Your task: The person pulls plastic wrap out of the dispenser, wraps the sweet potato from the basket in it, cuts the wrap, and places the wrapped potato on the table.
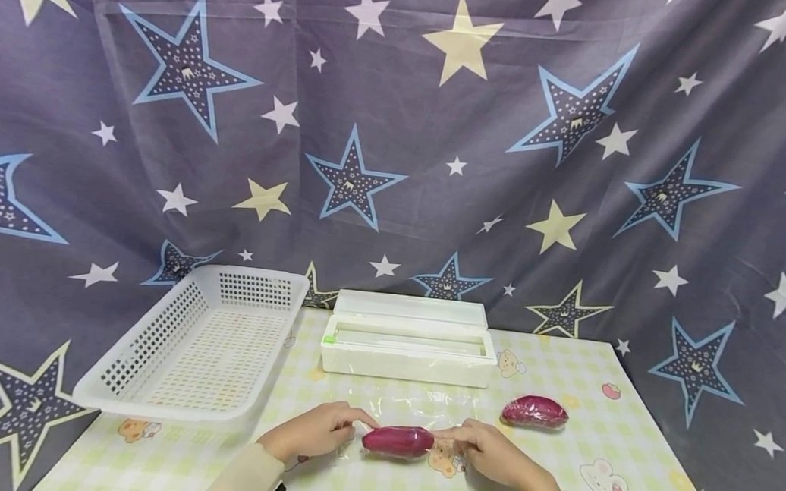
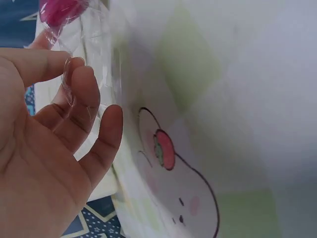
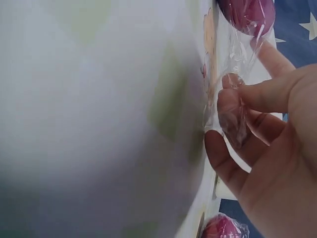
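Observation:
A reddish-purple sweet potato (image 1: 397, 442) lies lengthwise across the front of the table, on and in clear plastic wrap (image 1: 416, 408). My left hand (image 1: 317, 429) is at its left end; in the left wrist view the thumb and fingers pinch a gathered bit of wrap (image 2: 68, 89). At the other end, my right hand (image 1: 493, 454) pinches the wrap too, its bunched film (image 3: 237, 59) showing between sweet potato and fingers in the right wrist view. Each index finger reaches to the sweet potato's end. Another sweet potato (image 1: 535, 412), wrapped in film, rests to the right.
A white perforated basket (image 1: 266, 389) stands at the left. Behind the hands sits a long white wrap dispenser box (image 1: 408, 365) with its lid raised. The checked tablecloth (image 1: 548, 477) carries cartoon prints, and a star-patterned curtain (image 1: 392, 261) hangs behind the table.

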Available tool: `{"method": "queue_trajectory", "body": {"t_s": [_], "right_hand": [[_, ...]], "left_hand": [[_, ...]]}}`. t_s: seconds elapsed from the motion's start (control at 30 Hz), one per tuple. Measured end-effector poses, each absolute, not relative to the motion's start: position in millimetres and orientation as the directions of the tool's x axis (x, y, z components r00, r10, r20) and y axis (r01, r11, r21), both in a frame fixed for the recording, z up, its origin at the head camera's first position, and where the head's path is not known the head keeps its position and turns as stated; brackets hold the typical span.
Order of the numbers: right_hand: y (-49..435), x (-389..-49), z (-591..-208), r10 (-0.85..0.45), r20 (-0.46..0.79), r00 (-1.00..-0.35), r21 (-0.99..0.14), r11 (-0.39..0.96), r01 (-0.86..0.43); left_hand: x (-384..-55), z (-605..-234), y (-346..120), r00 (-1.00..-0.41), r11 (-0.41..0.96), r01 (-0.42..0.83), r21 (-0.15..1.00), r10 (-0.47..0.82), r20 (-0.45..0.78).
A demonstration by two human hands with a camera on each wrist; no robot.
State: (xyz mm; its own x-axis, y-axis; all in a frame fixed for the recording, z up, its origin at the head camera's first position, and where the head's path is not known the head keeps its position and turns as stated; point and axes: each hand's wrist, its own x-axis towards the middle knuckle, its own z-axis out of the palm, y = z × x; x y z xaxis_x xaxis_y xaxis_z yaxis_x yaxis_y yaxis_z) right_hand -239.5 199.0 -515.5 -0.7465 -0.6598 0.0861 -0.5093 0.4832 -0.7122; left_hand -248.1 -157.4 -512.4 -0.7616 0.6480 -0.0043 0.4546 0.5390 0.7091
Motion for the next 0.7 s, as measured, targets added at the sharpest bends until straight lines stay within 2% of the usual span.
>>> {"method": "queue_trajectory", "body": {"t_s": [0.3, 0.53, 0.7], "right_hand": [[195.0, -246.6, -517.1, -0.617, 0.057, -0.785, -0.700, 0.536, -0.472], [194.4, -248.3, -518.6, -0.591, 0.063, -0.804, -0.685, 0.560, -0.466], [196.5, -248.5, -520.0, -0.589, 0.080, -0.804, -0.702, 0.540, -0.465]], "left_hand": [[-260.1, -522.1, -155.3, -0.787, 0.572, 0.467, 0.674, 0.616, 0.022], [-263.0, -515.9, -157.6, -0.800, 0.523, 0.388, 0.759, 0.600, -0.004], [-265.4, -507.3, -162.2, -0.812, 0.489, 0.431, 0.758, 0.576, 0.090]]}}
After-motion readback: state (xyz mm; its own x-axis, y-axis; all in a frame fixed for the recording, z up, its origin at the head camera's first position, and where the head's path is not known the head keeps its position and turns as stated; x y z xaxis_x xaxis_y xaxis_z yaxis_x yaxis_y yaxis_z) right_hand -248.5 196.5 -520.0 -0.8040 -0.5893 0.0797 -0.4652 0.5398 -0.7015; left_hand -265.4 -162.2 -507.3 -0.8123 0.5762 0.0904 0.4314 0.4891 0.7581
